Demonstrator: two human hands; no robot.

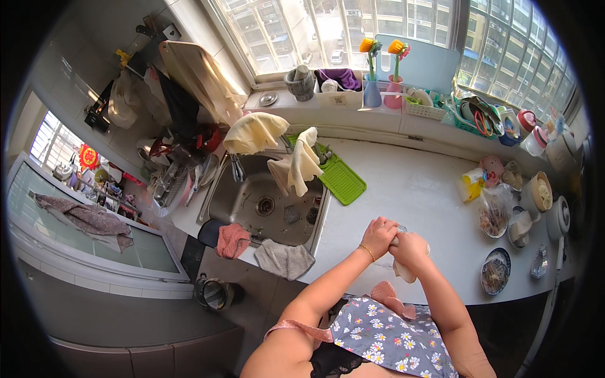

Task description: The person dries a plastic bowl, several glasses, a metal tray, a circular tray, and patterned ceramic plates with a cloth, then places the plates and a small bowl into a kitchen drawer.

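My left hand, with a thin gold bracelet on the wrist, meets my right hand above the white countertop. Between them is a small clear object, perhaps glass, mostly covered by the fingers. A pale cloth hangs below my right hand, which is closed around it. Left of both hands is a stainless-steel sink with wet scraps around its drain. A bright green ridged drain mat lies at the sink's right edge.
Cream cloths drape over the tap area. A pink rag and a grey rag lie on the sink's front edge. Covered bowls and a steamer basket stand at right. Flower vases line the windowsill.
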